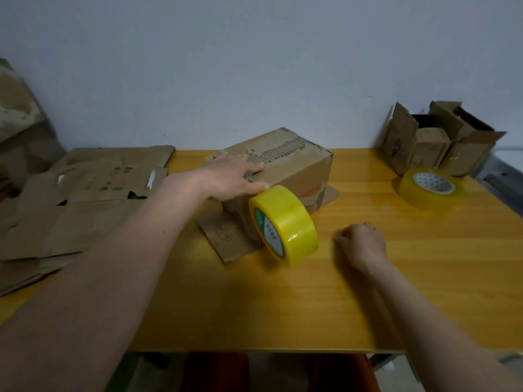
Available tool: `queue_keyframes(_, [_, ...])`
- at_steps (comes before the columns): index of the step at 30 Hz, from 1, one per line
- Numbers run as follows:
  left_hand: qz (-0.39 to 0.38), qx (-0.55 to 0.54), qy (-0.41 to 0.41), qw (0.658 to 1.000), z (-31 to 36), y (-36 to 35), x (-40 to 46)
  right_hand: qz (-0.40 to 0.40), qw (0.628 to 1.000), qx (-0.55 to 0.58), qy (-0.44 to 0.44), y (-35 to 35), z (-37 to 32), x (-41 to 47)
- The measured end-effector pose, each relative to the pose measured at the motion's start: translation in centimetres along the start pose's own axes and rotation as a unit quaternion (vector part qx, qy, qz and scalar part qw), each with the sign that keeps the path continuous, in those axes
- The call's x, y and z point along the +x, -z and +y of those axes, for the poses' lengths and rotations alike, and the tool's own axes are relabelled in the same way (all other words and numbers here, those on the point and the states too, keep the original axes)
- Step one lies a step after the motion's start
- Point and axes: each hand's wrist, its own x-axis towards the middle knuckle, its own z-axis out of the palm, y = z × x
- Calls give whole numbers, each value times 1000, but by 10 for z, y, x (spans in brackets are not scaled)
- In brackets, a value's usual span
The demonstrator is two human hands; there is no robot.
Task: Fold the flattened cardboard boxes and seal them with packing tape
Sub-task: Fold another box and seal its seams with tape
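**Head view: one box on the block, tape roll hanging at its end**

Head camera looks down on the yellow table (pixel 368 292), and the action sits dead centre. The left hand (pixel 232 176) lies flat on the folded box (pixel 285 168), fingers straight, pressing the top near its front edge. Right against the box's near end, the yellow tape roll (pixel 284 224) stands on edge, tilted, just under the left thumb; whether a strip already runs from it onto the cardboard is too hard to tell. The right hand (pixel 360 243) rests on the table just beside the roll, fingers curled into a loose fist, holding nothing I can see.

Progress check: this box is folded into shape, with flaps splayed on the table beneath it, so the sealing looks only just begun or about to begin. Far right, a few folded boxes (pixel 435 140) stand together, tops open. A spare tape roll (pixel 430 186) lies flat near them. On the left, a stack of flattened boxes (pixel 85 199) waits — plenty left.
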Motion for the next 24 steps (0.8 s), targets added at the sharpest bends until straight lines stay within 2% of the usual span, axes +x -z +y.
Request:
queue_keyframes(5, [-9, -64, -16, 998, -6, 3, 2, 27, 999, 3, -28, 0, 17, -12])
queue_keyframes(9, [-20, -106, -37, 993, -15, 7, 11, -14, 987, 159, -11, 7, 24, -20])
queue_keyframes(11, [-23, -161, -49, 986, -19, 7, 16, -1, 955, 291, 54, 22, 16, -27])
queue_keyframes(13, [-39, -242, -59, 968, -23, 7, 22, 55, 910, 380, 157, 49, -10, -35])
queue_keyframes(16, [-55, -300, -65, 950, -27, 3, 30, 94, 864, 392, 303, 86, -68, -37])
queue_keyframes(18, [-44, -334, -69, 939, -27, -1, 30, 60, 865, 352, 352, 94, -101, -30])
queue_keyframes(20, [-5, -417, -62, 907, -25, -5, 26, -4, 873, 332, 358, 90, -121, -21])
queue_keyframes(21, [45, -459, -52, 886, -23, -9, 22, -27, 870, 342, 353, 86, -125, -17])
queue_keyframes(23, [199, -512, 5, 836, -21, -23, 10, -49, 864, 361, 348, 82, -125, -12])
queue_keyframes(24, [271, -536, 47, 799, -17, -34, -1, -50, 864, 356, 351, 81, -124, -11])
